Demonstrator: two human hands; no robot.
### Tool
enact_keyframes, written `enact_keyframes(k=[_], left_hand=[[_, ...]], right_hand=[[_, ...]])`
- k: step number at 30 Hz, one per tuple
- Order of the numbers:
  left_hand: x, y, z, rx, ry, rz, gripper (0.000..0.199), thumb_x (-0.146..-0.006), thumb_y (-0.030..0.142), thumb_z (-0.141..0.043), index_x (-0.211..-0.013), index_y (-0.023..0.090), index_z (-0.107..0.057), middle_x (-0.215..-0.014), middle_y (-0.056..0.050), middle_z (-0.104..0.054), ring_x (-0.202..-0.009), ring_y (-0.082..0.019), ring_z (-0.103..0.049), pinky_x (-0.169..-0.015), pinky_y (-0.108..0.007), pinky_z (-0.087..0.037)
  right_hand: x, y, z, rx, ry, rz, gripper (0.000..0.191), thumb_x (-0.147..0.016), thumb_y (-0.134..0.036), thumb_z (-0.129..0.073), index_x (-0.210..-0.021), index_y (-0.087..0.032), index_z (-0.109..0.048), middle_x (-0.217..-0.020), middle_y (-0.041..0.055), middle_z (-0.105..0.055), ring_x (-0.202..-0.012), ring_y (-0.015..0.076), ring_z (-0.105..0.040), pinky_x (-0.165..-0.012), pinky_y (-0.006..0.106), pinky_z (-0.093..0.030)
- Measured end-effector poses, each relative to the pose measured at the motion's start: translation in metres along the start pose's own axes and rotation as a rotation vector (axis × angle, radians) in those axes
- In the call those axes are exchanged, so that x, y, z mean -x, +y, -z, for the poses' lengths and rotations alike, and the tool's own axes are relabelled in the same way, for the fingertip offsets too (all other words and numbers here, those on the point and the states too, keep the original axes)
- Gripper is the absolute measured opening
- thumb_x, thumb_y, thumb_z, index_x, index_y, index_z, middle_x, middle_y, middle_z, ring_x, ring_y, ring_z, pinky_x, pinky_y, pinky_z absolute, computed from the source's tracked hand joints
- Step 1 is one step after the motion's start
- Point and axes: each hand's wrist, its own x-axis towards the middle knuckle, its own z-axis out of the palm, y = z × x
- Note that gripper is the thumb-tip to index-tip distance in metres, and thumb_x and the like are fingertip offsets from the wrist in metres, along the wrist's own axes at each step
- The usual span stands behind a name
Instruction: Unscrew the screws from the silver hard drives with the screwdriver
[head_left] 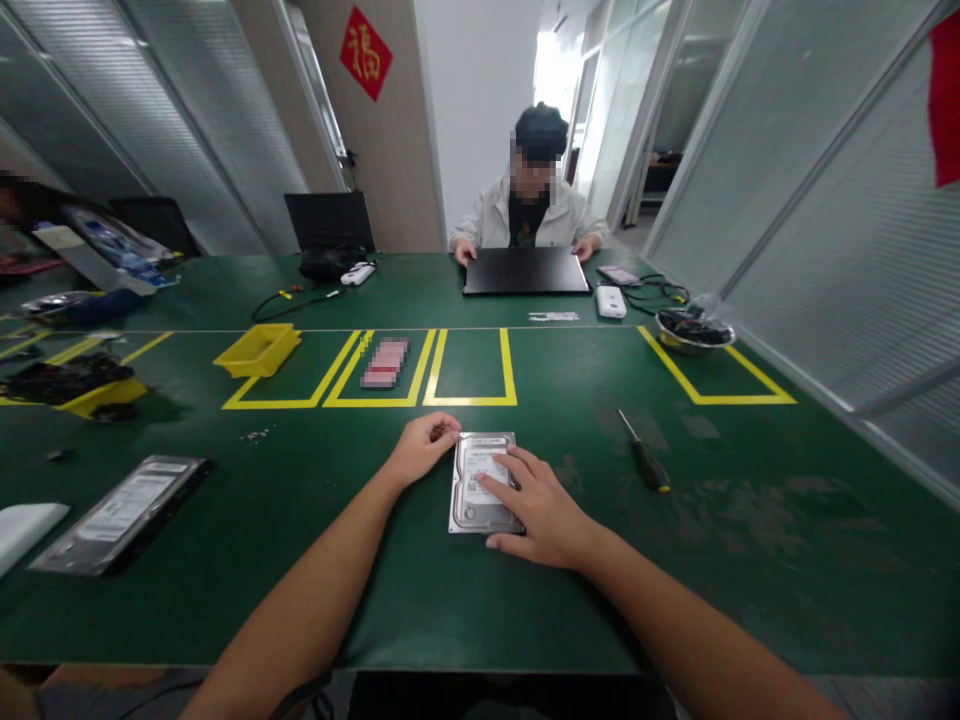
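Observation:
A silver hard drive [474, 510] with a white label lies flat on the green table [570, 620], in front of me. My right hand [541, 508] rests on its right side with the fingers spread over the label. At the drive's upper left corner is my left hand [426, 445], its fingers curled together; whatever they may pinch is too small to make out. A screwdriver [646, 458] with a dark handle and yellow end lies to the right of my right hand.
Another drive [124, 510] lies at the left. Beyond are yellow tape outlines, a yellow tray [259, 350], a pinkish blurred packet [385, 362] and a metal bowl [694, 335] of dark parts. Across the table a person [529, 200] holds a black panel [526, 272].

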Motion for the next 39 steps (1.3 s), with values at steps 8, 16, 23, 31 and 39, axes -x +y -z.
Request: enact_keyframes(k=[8,16,23,31,39], left_hand=[[-0.003,-0.005,0.003,0.023,-0.055,-0.009,0.017,-0.086,0.030,-0.061,-0.092,0.014,-0.065,-0.082,-0.004,-0.067,-0.073,-0.015,-0.061,-0.066,-0.025,-0.046],[-0.006,-0.007,0.006,0.058,-0.078,0.013,0.020,-0.085,0.032,-0.063,-0.094,0.014,-0.067,-0.086,-0.006,-0.069,-0.077,-0.017,-0.063,-0.071,-0.027,-0.048],[-0.010,-0.003,0.007,0.130,-0.125,0.065,0.021,-0.081,0.030,-0.066,-0.092,0.013,-0.067,-0.086,-0.006,-0.070,-0.076,-0.017,-0.064,-0.070,-0.027,-0.048],[-0.012,0.005,0.011,0.219,-0.176,0.143,0.021,-0.079,0.029,-0.068,-0.090,0.012,-0.067,-0.085,-0.006,-0.072,-0.078,-0.017,-0.066,-0.072,-0.027,-0.049],[-0.012,0.007,0.012,0.251,-0.211,0.171,0.019,-0.078,0.029,-0.070,-0.089,0.013,-0.068,-0.083,-0.005,-0.072,-0.075,-0.016,-0.065,-0.070,-0.027,-0.049]], right_hand=[[0.000,-0.001,0.002,-0.007,-0.012,0.000,0.078,-0.083,-0.063,-0.058,-0.149,-0.025,-0.038,-0.153,0.0173,-0.030,-0.142,0.0399,-0.019,-0.110,0.059,-0.025],[0.000,-0.001,0.003,-0.005,-0.007,0.003,0.078,-0.083,-0.063,-0.058,-0.149,-0.025,-0.038,-0.153,0.0171,-0.030,-0.142,0.0394,-0.019,-0.110,0.058,-0.025],[-0.001,0.000,0.002,-0.006,0.002,0.004,0.078,-0.082,-0.063,-0.059,-0.148,-0.026,-0.039,-0.153,0.0171,-0.031,-0.142,0.0401,-0.020,-0.109,0.059,-0.026],[-0.001,-0.001,0.003,-0.008,0.001,-0.001,0.078,-0.082,-0.062,-0.060,-0.149,-0.027,-0.038,-0.153,0.0165,-0.031,-0.142,0.0390,-0.020,-0.109,0.058,-0.026],[0.000,-0.003,0.006,-0.016,-0.024,-0.009,0.079,-0.081,-0.064,-0.061,-0.148,-0.027,-0.041,-0.152,0.0169,-0.033,-0.141,0.0397,-0.023,-0.109,0.059,-0.027]])
